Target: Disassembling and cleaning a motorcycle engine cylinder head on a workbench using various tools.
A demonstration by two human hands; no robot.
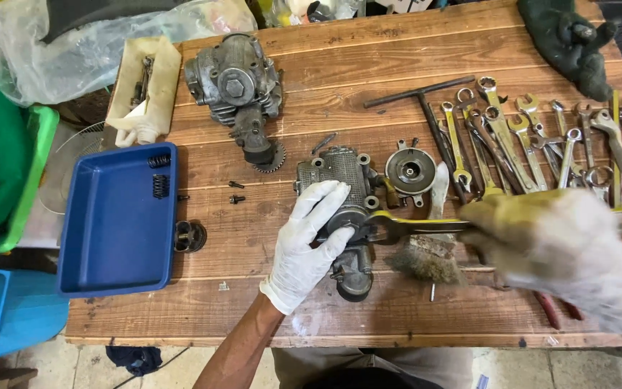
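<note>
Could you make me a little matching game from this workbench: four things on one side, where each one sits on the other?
Things:
1. blue tray
2. springs
3. left hand
4. row of wrenches

Places:
A. on the metal engine part at the table's middle
B. far right of the table
C. left edge of the table
D. inside the tray's top corner

Pairs: 1-C, 2-D, 3-A, 4-B

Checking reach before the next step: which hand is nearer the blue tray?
Left. The left hand rests on the engine part, right of the blue tray; the right hand is farther right, holding a wrench.
</note>
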